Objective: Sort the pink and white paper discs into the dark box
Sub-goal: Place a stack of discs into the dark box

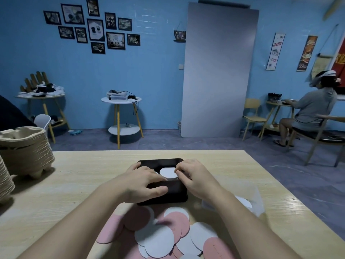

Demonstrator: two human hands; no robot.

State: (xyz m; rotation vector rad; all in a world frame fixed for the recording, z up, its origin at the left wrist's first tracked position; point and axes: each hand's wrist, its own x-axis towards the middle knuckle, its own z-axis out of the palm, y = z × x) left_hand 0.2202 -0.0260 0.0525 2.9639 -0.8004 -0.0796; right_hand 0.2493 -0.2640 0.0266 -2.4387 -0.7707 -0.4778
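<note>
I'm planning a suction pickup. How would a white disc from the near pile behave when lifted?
Probably light and floppy: the white discs look paper-thin. Likely tricky to separate, since they lie flat, overlapping pink discs on the table.

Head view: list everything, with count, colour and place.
dark box: one, black, table centre
white disc: one, inside the box
loose discs: many, pink and white, near table edge
pulp tray stacks: two, beige, table left
plastic bag: one, clear, right of box
table: one, light wood
side tables: two, yellow-legged, at blue wall
seated person: one, grey top, far right
left hand: rests on box
right hand: fingers pinch white disc's edge
</note>
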